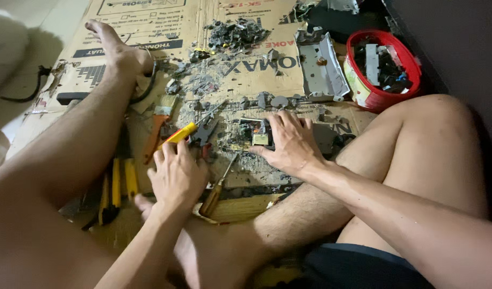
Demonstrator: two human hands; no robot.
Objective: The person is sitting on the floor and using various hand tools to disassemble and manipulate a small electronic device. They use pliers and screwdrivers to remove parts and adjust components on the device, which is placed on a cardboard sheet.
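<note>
Bucket [364, 93], red, holds grey and black scrap parts. My right hand [291, 142] grips small circuit module [259, 134]; left hand [176, 174] pinches yellow-handled tool [180, 134].

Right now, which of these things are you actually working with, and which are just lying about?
In use: left hand on yellow-handled tool; right hand on small circuit board.

Lying about: paintbrush, screwdriver, red tub of parts, grey metal bracket, yellow-handled pliers.

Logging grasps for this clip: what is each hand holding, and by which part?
The left hand grips a yellow-handled tool by its handle. The right hand lies on a small circuit part, fingers over its right side.
</note>
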